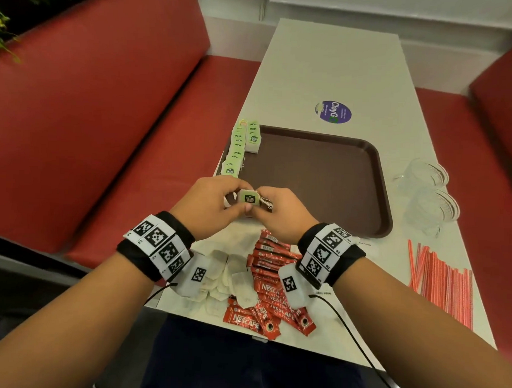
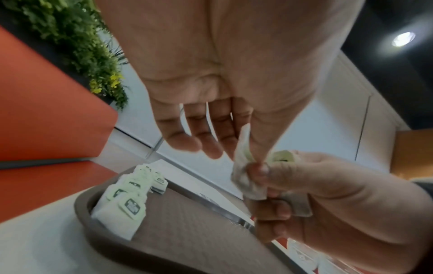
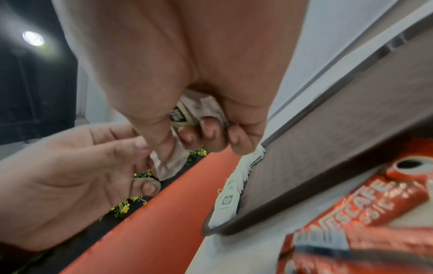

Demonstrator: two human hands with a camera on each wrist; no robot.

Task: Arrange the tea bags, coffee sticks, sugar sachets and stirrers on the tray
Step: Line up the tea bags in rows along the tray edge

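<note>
White table (image 1: 334, 66): both hands (left (image 1: 211, 204), right (image 1: 283, 212)) pinch one tea bag (image 1: 249, 198).

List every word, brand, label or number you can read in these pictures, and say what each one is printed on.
"NESCAFE CLASSIC": red coffee sticks piled on the table.
"ClayG", cut off by a green mark: round purple sticker beyond the tray; its small print is unreadable.
Dark logo on the green tag of the tea bag pinched by the left hand and right hand: too blurred.
Wristband markers: patterns, no legible text.
</note>
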